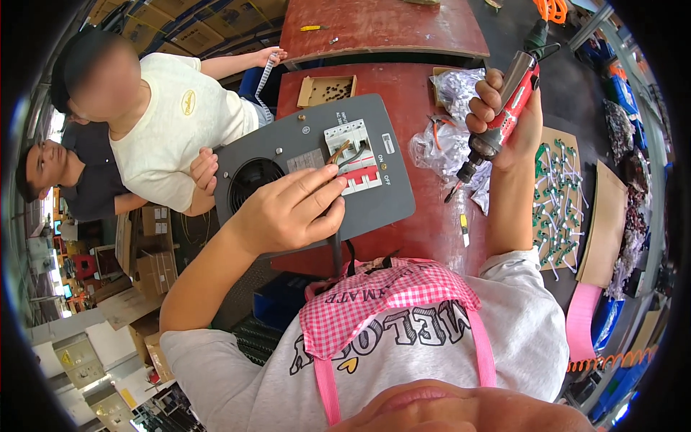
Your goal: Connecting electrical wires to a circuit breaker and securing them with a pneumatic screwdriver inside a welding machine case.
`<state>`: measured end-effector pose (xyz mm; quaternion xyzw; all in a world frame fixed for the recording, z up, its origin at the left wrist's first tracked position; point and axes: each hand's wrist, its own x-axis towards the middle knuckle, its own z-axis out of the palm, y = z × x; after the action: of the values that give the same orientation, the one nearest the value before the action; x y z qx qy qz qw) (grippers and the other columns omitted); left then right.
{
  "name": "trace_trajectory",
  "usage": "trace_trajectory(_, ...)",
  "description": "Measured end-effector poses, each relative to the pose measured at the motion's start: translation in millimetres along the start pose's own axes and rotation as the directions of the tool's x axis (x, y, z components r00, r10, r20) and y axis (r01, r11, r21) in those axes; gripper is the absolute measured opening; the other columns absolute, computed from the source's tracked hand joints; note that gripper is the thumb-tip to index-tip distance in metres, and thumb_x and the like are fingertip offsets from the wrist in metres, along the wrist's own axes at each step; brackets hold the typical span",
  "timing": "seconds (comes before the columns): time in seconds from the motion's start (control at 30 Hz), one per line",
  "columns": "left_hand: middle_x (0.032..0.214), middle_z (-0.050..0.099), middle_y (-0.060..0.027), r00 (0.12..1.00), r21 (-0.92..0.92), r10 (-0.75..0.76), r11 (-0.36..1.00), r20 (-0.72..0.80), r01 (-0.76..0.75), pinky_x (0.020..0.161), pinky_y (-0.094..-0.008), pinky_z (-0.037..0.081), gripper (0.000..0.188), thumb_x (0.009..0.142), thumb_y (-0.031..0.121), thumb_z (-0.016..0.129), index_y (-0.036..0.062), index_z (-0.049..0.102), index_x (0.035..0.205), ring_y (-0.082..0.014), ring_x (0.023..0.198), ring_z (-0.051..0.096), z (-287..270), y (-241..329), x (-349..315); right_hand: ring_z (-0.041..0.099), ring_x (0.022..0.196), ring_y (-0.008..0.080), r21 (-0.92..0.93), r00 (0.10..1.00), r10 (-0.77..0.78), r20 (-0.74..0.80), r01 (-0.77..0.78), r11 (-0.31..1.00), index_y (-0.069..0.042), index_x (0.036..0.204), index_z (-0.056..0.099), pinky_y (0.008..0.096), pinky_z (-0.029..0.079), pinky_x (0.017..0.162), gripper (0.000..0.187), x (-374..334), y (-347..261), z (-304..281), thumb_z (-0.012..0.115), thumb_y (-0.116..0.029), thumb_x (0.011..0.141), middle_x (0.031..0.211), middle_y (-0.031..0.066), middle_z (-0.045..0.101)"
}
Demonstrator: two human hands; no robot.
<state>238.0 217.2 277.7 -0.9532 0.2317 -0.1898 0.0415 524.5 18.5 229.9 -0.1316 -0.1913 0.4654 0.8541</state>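
Note:
A dark grey metal panel [392,205] stands tilted over the red bench, with a round fan opening [253,178] and a white circuit breaker [344,135] with red levers. My left hand [299,205] is closed in front of the breaker, fingertips pinching wires [338,153] with brown and dark insulation. A black cable [336,253] hangs below that hand. To the right, my right hand [515,119] grips a red and grey power screwdriver [512,108], raised off the bench, its bit pointing down and left, apart from the panel.
A co-worker's hand [204,171] rests at the panel's left edge; the other [272,56] holds a white strip. A cardboard tray [327,91] of small dark parts lies behind. Plastic bags [439,147] and a board of green-and-white parts [558,194] are at right.

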Motion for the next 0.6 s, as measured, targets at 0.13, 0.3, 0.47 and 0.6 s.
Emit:
trace_trajectory(0.13, 0.102, 0.064, -0.0075, 1.000, 0.043, 0.010, 0.999, -0.029, -0.009, 0.077, -0.0331, 0.060, 0.017, 0.074, 0.005, 0.071, 0.0095, 0.061, 0.087, -0.0275, 0.103, 0.066, 2, -1, 2, 0.055, 0.061, 0.0239, 0.010, 1.000, 0.008, 0.006, -0.008, 1.000, -0.002, 0.097, 0.055, 0.0364, 0.045, 0.052, 0.058, -6, -1, 0, 0.029, -0.053, 0.100, 0.075, 0.0103, 0.058)
trace_trajectory(0.3, 0.097, 0.063, -0.0066, 1.000, 0.108, -0.015, 0.994, -0.003, 0.015, 0.072, -0.0315, 0.060, 0.018, 0.073, 0.005, 0.070, 0.0108, 0.060, 0.087, -0.0276, 0.101, 0.068, 2, -6, 3, 0.047, 0.060, 0.0183, -0.053, 0.999, -0.011, -0.043, 0.008, 0.999, -0.005, 0.095, 0.047, 0.0341, 0.041, 0.052, 0.046, -12, -5, 4, 0.033, -0.048, 0.100, 0.076, 0.0055, 0.048)
trace_trajectory(0.47, 0.098, 0.061, -0.0050, 0.999, 0.039, -0.040, 0.998, -0.036, 0.041, 0.064, -0.0252, 0.058, 0.016, 0.077, 0.009, 0.067, 0.0141, 0.057, 0.089, -0.0220, 0.089, 0.070, 5, -10, 3, 0.047, 0.061, 0.0184, -0.059, 1.000, -0.005, -0.028, 0.003, 0.998, -0.005, 0.095, 0.047, 0.0342, 0.042, 0.052, 0.046, -18, -9, 2, 0.033, -0.048, 0.100, 0.076, 0.0056, 0.048)
trace_trajectory(0.6, 0.102, 0.062, -0.0068, 0.997, -0.024, -0.081, 0.996, -0.009, 0.081, 0.064, -0.0253, 0.058, 0.019, 0.077, 0.008, 0.068, 0.0139, 0.057, 0.092, -0.0211, 0.089, 0.070, 5, -11, -1, 0.048, 0.061, 0.0186, -0.063, 0.999, -0.014, -0.029, 0.013, 0.998, -0.004, 0.096, 0.047, 0.0343, 0.042, 0.052, 0.045, -19, -10, -1, 0.033, -0.047, 0.100, 0.076, 0.0057, 0.049)
